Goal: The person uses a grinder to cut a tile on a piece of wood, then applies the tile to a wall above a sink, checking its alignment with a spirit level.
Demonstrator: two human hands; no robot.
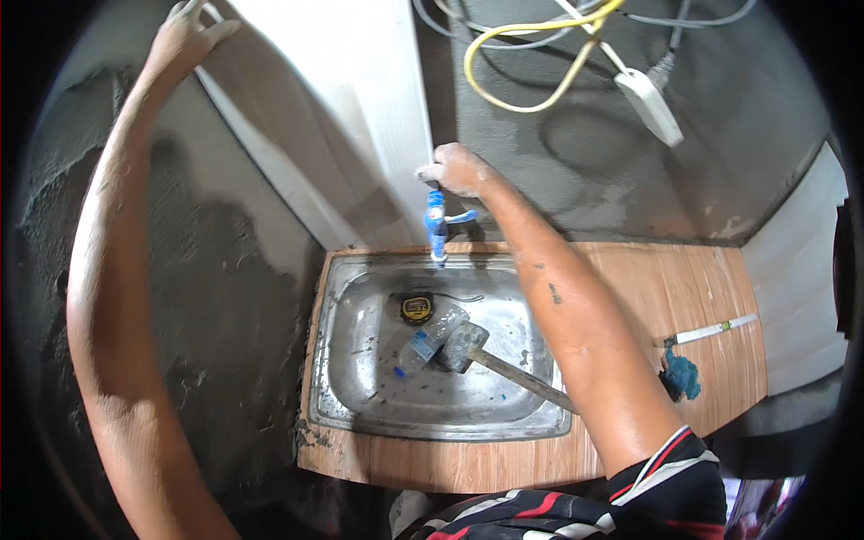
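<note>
A long white panel [364,81] leans in the corner behind the sink. At the upper left my left hand [184,40] grips the panel's left edge near its top, with the thumb stretched out over it. My right hand [461,171], dusty with its fingers curled in, pinches the panel's right edge low down. Just beneath that hand stands a blue tap [436,220] with its lever pointing right. The fingertips of both hands are partly hidden.
A steel sink [324,396] holds a tape measure [417,308], a plastic bottle [423,346] and a mallet [466,346]. On the wooden counter [666,279] lie a white stick-like tool [715,331] and a blue rag [681,373]. A yellow cable [472,76] and white power strip [650,106] hang at the upper right.
</note>
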